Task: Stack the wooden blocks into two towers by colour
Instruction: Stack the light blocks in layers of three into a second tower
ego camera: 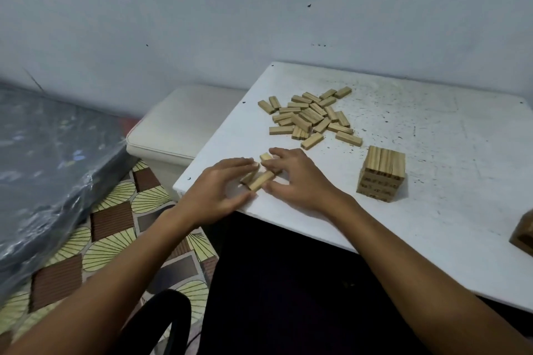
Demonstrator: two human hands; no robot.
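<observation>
A loose pile of pale wooden blocks [310, 117] lies at the back of the white table [418, 130]. To its right stands a short stacked tower [380, 174] of several layers. Near the table's front left corner, a few blocks [261, 179] lie side by side between my hands. My left hand [222, 190] touches their left side with fingers nearly straight. My right hand [294, 176] covers their right side, its fingers spread over them and its thumb against the nearest block. Some of these blocks are hidden under my fingers.
A wooden object [523, 235] shows partly at the table's right edge. Left of the table stands a cream cushioned stool [178, 127]. A plastic-wrapped mattress [49, 158] lies at far left over a patterned floor [115, 228]. A black chair part [170, 323] is below.
</observation>
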